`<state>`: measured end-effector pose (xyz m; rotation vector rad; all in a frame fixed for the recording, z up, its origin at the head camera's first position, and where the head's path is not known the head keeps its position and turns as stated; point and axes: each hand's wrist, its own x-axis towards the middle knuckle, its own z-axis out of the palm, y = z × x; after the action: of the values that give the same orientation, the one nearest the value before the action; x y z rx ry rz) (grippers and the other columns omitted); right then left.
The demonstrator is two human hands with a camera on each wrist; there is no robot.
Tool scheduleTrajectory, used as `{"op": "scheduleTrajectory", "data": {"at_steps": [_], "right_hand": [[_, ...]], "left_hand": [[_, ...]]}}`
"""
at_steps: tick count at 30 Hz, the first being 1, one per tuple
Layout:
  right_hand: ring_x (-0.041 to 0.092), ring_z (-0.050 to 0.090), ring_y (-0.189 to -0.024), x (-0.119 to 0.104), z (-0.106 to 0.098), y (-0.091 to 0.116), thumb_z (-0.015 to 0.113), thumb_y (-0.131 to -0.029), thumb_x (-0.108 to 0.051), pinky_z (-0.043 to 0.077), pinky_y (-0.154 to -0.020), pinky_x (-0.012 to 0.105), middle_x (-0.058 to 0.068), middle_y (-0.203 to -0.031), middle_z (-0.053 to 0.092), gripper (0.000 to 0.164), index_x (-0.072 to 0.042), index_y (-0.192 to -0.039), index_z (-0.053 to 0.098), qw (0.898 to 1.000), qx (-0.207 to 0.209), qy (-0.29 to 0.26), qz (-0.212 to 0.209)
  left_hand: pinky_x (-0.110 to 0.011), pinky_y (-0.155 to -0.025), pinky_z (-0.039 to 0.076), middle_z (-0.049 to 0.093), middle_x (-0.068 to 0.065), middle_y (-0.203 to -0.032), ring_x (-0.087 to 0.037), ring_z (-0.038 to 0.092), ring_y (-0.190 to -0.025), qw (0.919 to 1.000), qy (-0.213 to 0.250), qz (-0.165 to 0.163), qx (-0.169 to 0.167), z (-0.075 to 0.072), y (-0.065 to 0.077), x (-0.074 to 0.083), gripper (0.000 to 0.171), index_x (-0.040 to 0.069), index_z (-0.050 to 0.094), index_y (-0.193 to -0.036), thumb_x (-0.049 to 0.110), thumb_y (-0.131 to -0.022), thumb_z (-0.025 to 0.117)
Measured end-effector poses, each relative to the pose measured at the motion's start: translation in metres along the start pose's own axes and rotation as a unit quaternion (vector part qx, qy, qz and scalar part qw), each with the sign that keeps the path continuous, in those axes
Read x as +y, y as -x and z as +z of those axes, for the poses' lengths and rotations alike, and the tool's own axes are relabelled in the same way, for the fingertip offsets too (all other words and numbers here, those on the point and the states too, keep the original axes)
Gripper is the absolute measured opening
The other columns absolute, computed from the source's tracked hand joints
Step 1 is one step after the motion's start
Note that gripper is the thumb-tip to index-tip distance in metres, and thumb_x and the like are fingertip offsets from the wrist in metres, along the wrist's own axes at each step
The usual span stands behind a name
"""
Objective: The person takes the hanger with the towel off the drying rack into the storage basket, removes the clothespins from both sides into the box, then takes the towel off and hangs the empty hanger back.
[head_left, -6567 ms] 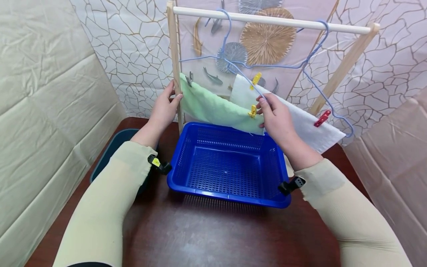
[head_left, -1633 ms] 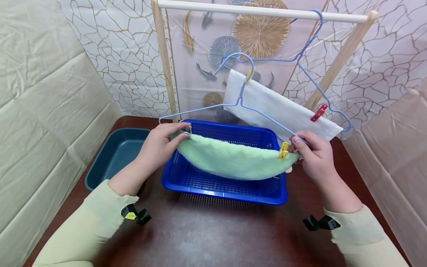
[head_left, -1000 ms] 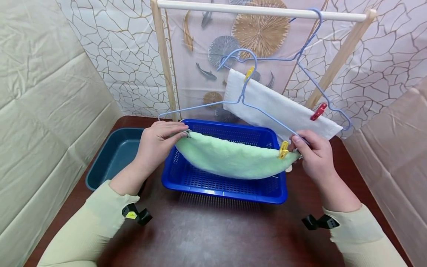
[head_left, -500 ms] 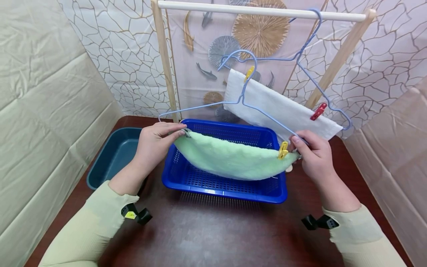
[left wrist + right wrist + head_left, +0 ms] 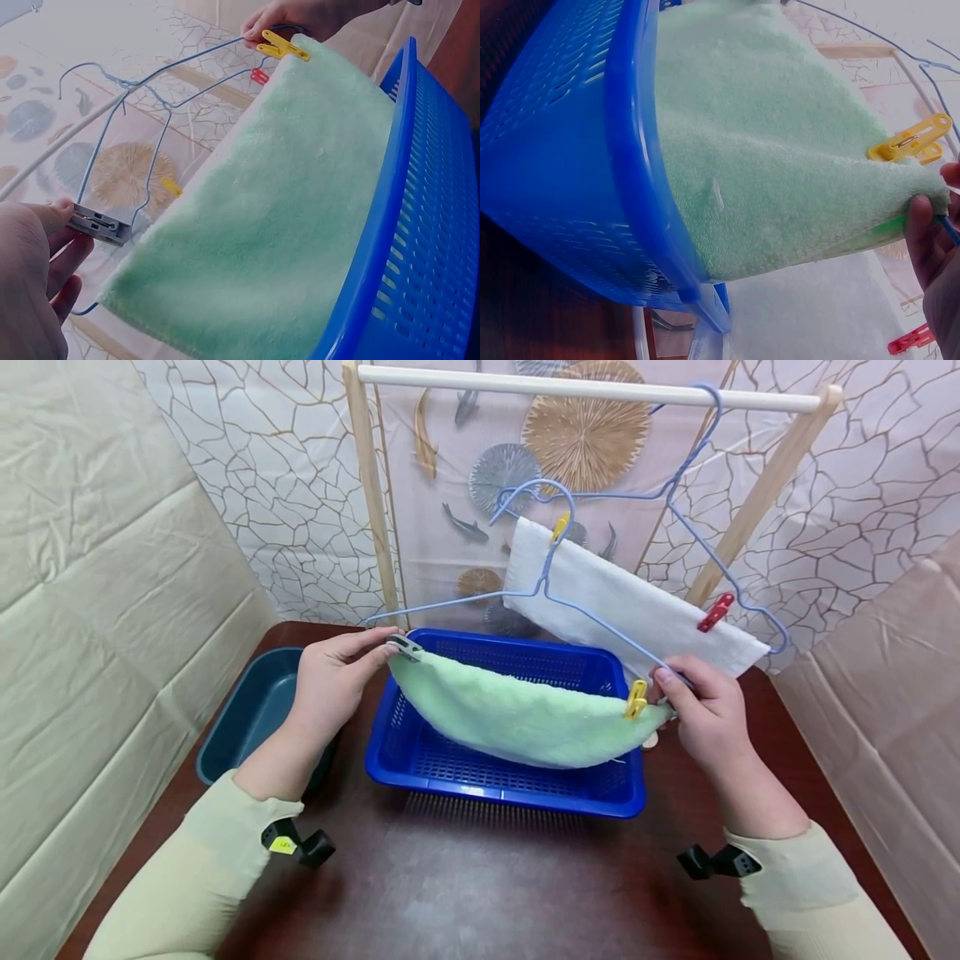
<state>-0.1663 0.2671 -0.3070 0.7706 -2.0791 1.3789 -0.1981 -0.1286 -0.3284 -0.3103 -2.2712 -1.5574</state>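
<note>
Head view: my left hand (image 5: pixel 330 681) pinches the gray clip (image 5: pixel 405 648), now shifted outward past the end of the green towel (image 5: pixel 525 714) compared with half a second ago. My right hand (image 5: pixel 705 697) stays clamped on the hanger (image 5: pixel 542 578); towel sags over the blue basket (image 5: pixel 495 796).

Left wrist: clip's mouth looks just off the cloth — I'd judge that end unpegged.

Right wrist: thumb presses the other corner; yellow clip (image 5: pixel 921 135) still bites there — so only one end looks freed.

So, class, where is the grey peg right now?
In the head view, left of centre, the grey peg is pinched in the left hand, at the left end of the green cloth, near the blue basket.
</note>
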Motion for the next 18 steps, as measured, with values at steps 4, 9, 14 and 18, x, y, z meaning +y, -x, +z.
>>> {"op": "scheduleTrajectory", "data": {"at_steps": [4, 9, 14, 18], "right_hand": [[0.012, 0.05, -0.057, -0.001, 0.0, 0.0, 0.045, -0.087, 0.015, 0.044, -0.049, 0.017, 0.012, -0.066, 0.055, 0.013, 0.014, -0.081, 0.057, 1.0, 0.005, 0.014, 0.008], [0.012, 0.05, -0.056, -0.004, 0.0, 0.001, 0.046, -0.088, 0.013, 0.044, -0.048, 0.017, 0.012, -0.065, 0.055, 0.013, 0.014, -0.081, 0.057, 0.999, 0.012, 0.025, 0.017], [0.013, 0.049, -0.056, -0.005, 0.001, 0.001, 0.046, -0.088, 0.013, 0.044, -0.048, 0.016, 0.012, -0.065, 0.055, 0.012, 0.014, -0.081, 0.056, 0.999, 0.015, 0.027, 0.016], [0.015, 0.05, -0.058, 0.0, 0.0, 0.002, 0.047, -0.088, 0.013, 0.044, -0.049, 0.016, 0.011, -0.065, 0.056, 0.012, 0.013, -0.082, 0.057, 0.999, 0.018, 0.028, 0.02]], "left_hand": [[-0.023, -0.084, 0.05, 0.067, 0.005, -0.11, -0.007, 0.06, -0.104, 0.9999, -0.007, -0.007, -0.005, -0.005, 0.004, 0.0, 0.032, 0.027, 0.067, -0.114, 0.036, -0.083, 0.065], [-0.025, -0.084, 0.051, 0.066, 0.009, -0.11, -0.004, 0.06, -0.101, 0.9985, -0.052, -0.006, -0.015, -0.013, 0.01, -0.002, 0.035, 0.037, 0.06, -0.12, 0.041, -0.085, 0.061], [-0.027, -0.083, 0.051, 0.063, 0.009, -0.113, -0.005, 0.06, -0.099, 0.9964, -0.081, -0.003, -0.024, -0.021, 0.014, -0.002, 0.04, 0.037, 0.054, -0.127, 0.04, -0.087, 0.058], [-0.031, -0.082, 0.052, 0.062, 0.007, -0.115, -0.006, 0.059, -0.099, 0.994, -0.107, 0.0, -0.023, -0.026, 0.016, -0.004, 0.044, 0.031, 0.053, -0.13, 0.041, -0.088, 0.057]]}}
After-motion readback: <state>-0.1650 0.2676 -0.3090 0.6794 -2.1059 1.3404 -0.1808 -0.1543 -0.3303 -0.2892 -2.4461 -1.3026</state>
